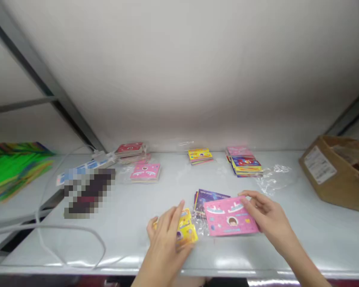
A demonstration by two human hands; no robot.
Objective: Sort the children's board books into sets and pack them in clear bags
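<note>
Two hands are at work, each on cards. The left hand (164,243) has its fingers curled round the yellow cards (190,235) near the table's (122,223) front edge. The right hand (271,217) pinches one pink card (231,223) by its right end, thumb on top. That card overlaps the purple card (208,195), which has crinkled film (202,227) below it.

Along the back stand one red stack (130,148), one pink stack (145,172) in front of it, one yellow stack (200,154), and one mixed stack (247,164) at right. One box (332,187) is cut off by the right edge.

The left hand hides much of the yellow cards, so their number cannot be told. One dark thing (91,191) at left is pixelated past recognition.
</note>
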